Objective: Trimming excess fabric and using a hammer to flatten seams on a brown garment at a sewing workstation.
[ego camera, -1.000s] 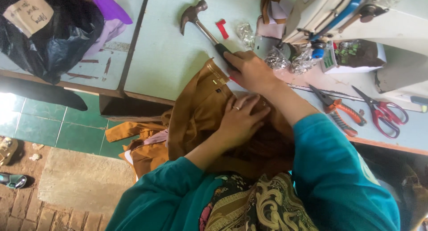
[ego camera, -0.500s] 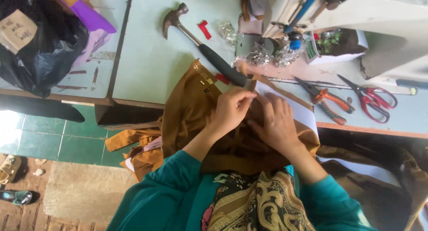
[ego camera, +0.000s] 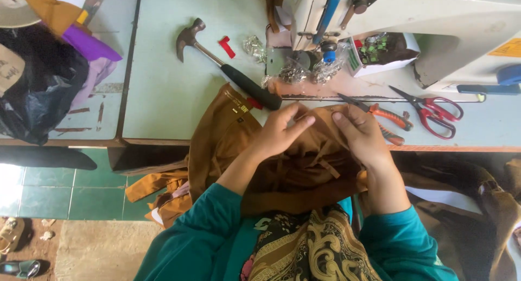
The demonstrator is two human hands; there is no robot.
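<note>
Both hands rest on a brown garment (ego camera: 282, 172) that is bunched in the person's lap and draped up over the front edge of the pale green tabletop (ego camera: 168, 91). The left hand (ego camera: 279, 132) presses on the cloth with fingers bent, pinching a fold near the top edge; the right hand (ego camera: 361, 134) grips the same edge just beside it, fingers curled into the fabric. A black-handled hammer (ego camera: 228, 69) lies diagonally on the tabletop, its handle end touching the garment. Orange-handled pliers (ego camera: 380, 117) lie just beyond the right hand, and red scissors (ego camera: 434, 110) sit further right. A white sewing machine (ego camera: 407, 20) stands at the back. A black bag (ego camera: 38, 96) sits on the neighbouring surface, far left
</note>
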